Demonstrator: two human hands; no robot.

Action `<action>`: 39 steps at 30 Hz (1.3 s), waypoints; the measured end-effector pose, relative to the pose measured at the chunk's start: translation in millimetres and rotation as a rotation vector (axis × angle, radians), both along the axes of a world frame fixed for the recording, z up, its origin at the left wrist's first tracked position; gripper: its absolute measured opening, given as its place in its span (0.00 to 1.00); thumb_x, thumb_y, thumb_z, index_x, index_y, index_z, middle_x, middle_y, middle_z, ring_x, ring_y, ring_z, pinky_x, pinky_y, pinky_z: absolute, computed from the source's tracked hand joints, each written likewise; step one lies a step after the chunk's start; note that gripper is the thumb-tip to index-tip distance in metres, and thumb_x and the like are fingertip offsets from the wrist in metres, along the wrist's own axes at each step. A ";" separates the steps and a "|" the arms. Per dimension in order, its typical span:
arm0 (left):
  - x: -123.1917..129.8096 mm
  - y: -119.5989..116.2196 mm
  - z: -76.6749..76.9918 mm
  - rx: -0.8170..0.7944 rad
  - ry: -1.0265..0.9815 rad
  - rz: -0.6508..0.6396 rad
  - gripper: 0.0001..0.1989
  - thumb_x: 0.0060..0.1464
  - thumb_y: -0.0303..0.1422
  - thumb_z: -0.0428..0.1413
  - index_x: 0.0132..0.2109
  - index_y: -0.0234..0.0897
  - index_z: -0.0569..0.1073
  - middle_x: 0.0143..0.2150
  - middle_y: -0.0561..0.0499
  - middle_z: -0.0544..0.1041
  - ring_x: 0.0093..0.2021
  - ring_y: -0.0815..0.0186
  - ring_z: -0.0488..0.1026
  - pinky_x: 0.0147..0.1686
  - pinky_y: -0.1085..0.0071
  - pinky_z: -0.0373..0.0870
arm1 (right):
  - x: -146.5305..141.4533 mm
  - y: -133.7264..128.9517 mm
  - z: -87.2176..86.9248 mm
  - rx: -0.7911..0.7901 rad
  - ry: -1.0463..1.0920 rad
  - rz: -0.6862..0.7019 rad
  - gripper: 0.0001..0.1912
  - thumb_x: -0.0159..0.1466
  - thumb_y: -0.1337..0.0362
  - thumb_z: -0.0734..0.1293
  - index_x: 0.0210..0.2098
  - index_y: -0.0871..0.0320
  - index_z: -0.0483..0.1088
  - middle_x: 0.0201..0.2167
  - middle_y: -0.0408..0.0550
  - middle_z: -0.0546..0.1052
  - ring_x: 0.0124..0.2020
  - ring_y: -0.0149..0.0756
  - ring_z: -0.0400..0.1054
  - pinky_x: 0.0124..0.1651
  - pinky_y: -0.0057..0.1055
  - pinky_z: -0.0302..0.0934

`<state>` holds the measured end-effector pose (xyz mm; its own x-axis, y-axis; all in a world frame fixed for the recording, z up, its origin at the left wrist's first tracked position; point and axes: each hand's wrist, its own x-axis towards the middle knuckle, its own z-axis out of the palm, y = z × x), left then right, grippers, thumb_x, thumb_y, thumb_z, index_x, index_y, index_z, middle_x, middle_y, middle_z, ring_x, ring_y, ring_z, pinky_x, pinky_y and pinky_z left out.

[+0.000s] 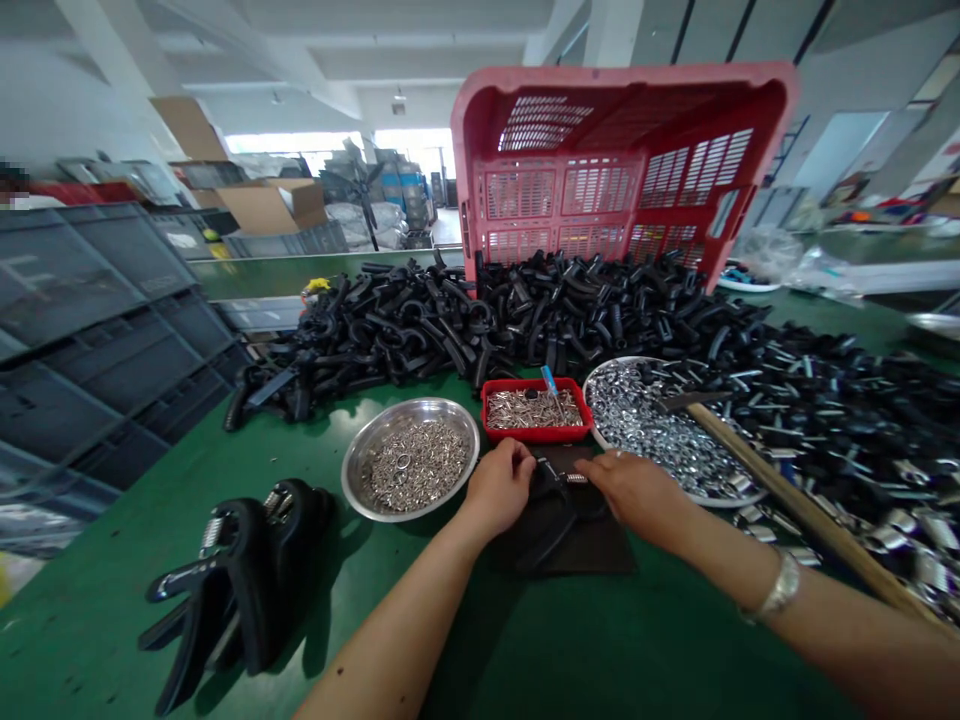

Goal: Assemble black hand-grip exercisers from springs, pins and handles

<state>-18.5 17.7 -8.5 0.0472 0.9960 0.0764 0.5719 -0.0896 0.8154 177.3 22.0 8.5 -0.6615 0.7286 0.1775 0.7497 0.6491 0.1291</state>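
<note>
My left hand [499, 488] and my right hand [626, 490] both grip a black plastic hand-grip piece [555, 490] with a small metal spring [576, 479], which lies on a dark rubber mat [592, 550]. Just above my left hand sits a steel bowl of small metal pins [411, 460]. A red tray of pins [536, 410] holds a screwdriver [551, 385]. Beyond my right hand, a wider steel bowl of metal clips [637, 430] lies under a hammer with a wooden handle [795, 500]. Assembled black spring hand grips [240, 580] lie to the left.
A large heap of black plastic handles [480, 320] spreads across the green work table [112, 640]. A red plastic crate [622, 170] lies tipped behind it. Grey stacked crates [97, 330] stand at the left, with cardboard boxes [270, 205] farther back.
</note>
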 end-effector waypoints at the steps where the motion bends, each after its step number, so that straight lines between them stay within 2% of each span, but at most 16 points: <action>1: -0.8 0.7 1.9 -0.033 -0.125 -0.009 0.04 0.52 0.29 0.49 0.30 0.36 0.65 0.26 0.54 0.67 0.27 0.70 0.64 0.28 0.74 0.58 | -0.3 1.2 2.4 -0.017 0.075 0.008 0.14 0.56 0.73 0.62 0.41 0.60 0.71 0.31 0.52 0.76 0.34 0.40 0.69 0.35 0.33 0.63; 4: -1.1 -1.1 10.6 -0.168 -0.511 -0.070 0.05 0.50 0.31 0.52 0.29 0.35 0.64 0.23 0.57 0.63 0.23 0.74 0.59 0.24 0.77 0.55 | -10.2 -0.9 5.7 -0.022 0.496 0.012 0.12 0.60 0.65 0.62 0.42 0.58 0.71 0.36 0.50 0.76 0.38 0.37 0.69 0.41 0.34 0.63; 7: 1.7 -6.2 16.9 -0.298 -0.818 -0.114 0.12 0.44 0.37 0.57 0.28 0.35 0.62 0.19 0.60 0.60 0.19 0.77 0.54 0.19 0.79 0.49 | -31.6 -9.0 4.0 -0.094 0.913 0.019 0.09 0.59 0.64 0.63 0.38 0.56 0.72 0.35 0.47 0.76 0.37 0.33 0.69 0.39 0.30 0.65; 10: 4.3 -9.9 17.5 -0.385 -1.017 -0.097 0.18 0.37 0.40 0.62 0.27 0.35 0.61 0.17 0.62 0.57 0.17 0.79 0.51 0.17 0.80 0.45 | -47.5 -12.8 1.0 -0.188 1.108 0.020 0.07 0.58 0.64 0.65 0.34 0.55 0.73 0.32 0.46 0.75 0.35 0.33 0.69 0.36 0.30 0.65; 13: 4.5 -10.8 16.4 -0.450 -1.095 -0.130 0.20 0.34 0.39 0.64 0.27 0.35 0.62 0.17 0.62 0.57 0.16 0.80 0.51 0.17 0.80 0.43 | -48.4 -10.1 -0.9 -0.226 1.200 0.007 0.04 0.55 0.63 0.67 0.30 0.56 0.73 0.29 0.46 0.75 0.33 0.33 0.69 0.36 0.32 0.65; 16: 4.3 -10.1 16.0 -0.456 -1.080 -0.156 0.19 0.35 0.39 0.64 0.28 0.33 0.64 0.18 0.62 0.57 0.16 0.80 0.51 0.17 0.80 0.43 | -42.3 -7.1 -1.2 -0.261 1.201 -0.016 0.04 0.55 0.62 0.67 0.29 0.57 0.72 0.29 0.45 0.74 0.33 0.34 0.68 0.36 0.32 0.64; 19: 5.6 -9.5 15.3 -0.407 -1.003 -0.130 0.19 0.36 0.41 0.63 0.28 0.32 0.66 0.18 0.61 0.59 0.16 0.80 0.52 0.17 0.79 0.45 | -38.7 -8.3 -1.7 -0.266 1.095 -0.050 0.06 0.58 0.62 0.64 0.29 0.57 0.70 0.29 0.46 0.73 0.32 0.33 0.67 0.35 0.31 0.63; 22: 8.3 -10.0 13.9 -0.361 -0.919 -0.096 0.18 0.37 0.42 0.62 0.29 0.32 0.68 0.18 0.61 0.59 0.16 0.79 0.52 0.16 0.78 0.45 | -38.4 -11.9 -3.1 -0.187 1.000 -0.071 0.08 0.61 0.62 0.60 0.31 0.58 0.68 0.30 0.48 0.71 0.33 0.34 0.65 0.36 0.32 0.62; 26: 11.5 -11.5 12.8 -0.333 -0.861 -0.067 0.16 0.39 0.41 0.61 0.29 0.32 0.68 0.18 0.61 0.60 0.16 0.79 0.52 0.16 0.79 0.46 | -37.7 -14.6 -4.3 -0.109 0.906 -0.027 0.07 0.62 0.64 0.58 0.32 0.58 0.66 0.31 0.48 0.70 0.33 0.34 0.64 0.37 0.31 0.60; 33: 14.1 -14.1 15.5 -0.369 -0.842 -0.039 0.15 0.41 0.41 0.59 0.30 0.33 0.68 0.19 0.60 0.61 0.16 0.80 0.53 0.17 0.79 0.48 | -36.6 -14.1 -6.6 -0.191 0.969 -0.066 0.06 0.62 0.63 0.59 0.32 0.57 0.66 0.32 0.47 0.69 0.35 0.33 0.64 0.37 0.29 0.60; 36: 12.3 -13.1 15.3 -0.257 -0.792 -0.018 0.13 0.44 0.39 0.58 0.31 0.33 0.69 0.23 0.57 0.67 0.21 0.77 0.60 0.23 0.78 0.57 | -33.9 -13.7 -4.2 -0.224 0.944 -0.068 0.07 0.63 0.63 0.58 0.33 0.57 0.65 0.32 0.46 0.69 0.34 0.32 0.64 0.36 0.28 0.60; 39: 7.2 -10.4 13.4 -0.096 -0.620 -0.036 0.10 0.48 0.36 0.55 0.35 0.33 0.72 0.30 0.52 0.73 0.29 0.71 0.67 0.32 0.75 0.63 | -26.5 -13.6 -1.1 -0.252 0.780 -0.038 0.08 0.63 0.65 0.56 0.32 0.57 0.64 0.30 0.46 0.69 0.32 0.32 0.64 0.35 0.29 0.59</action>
